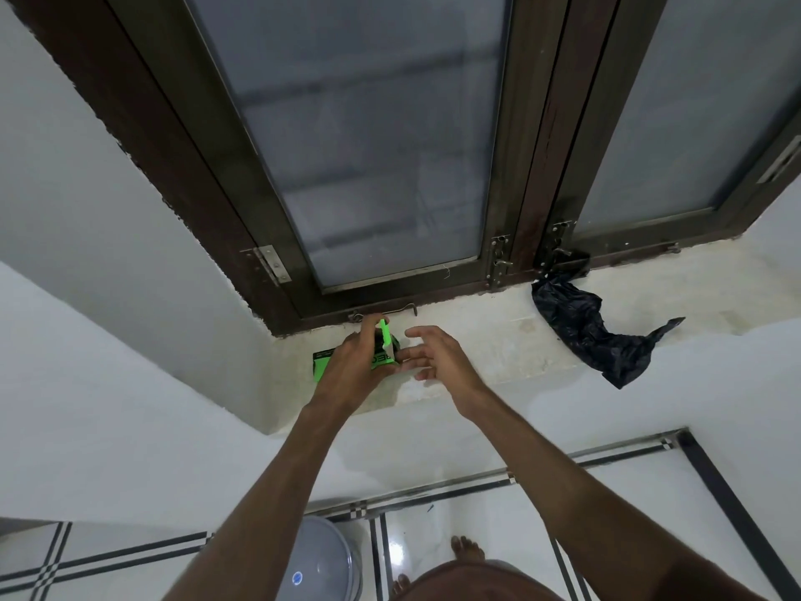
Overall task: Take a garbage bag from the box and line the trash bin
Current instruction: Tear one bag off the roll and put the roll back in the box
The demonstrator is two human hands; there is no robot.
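Observation:
A green and black garbage bag box (321, 364) lies on the windowsill (498, 353), with its green flap raised at the right end. My left hand (353, 366) grips the box from above and covers most of it. My right hand (437, 355) hovers just to the right of the open end, fingers spread and holding nothing. A crumpled black garbage bag (585, 327) lies further right on the sill, partly caught at the window frame. Down on the floor stands the grey trash bin (323, 561) with its lid on, below my left forearm.
A dark-framed window with frosted glass (368, 145) rises directly behind the sill, with latches and a hook along its base. White walls close in on the left. The floor (477, 514) is white tile with black stripes, and my bare feet stand near the bin.

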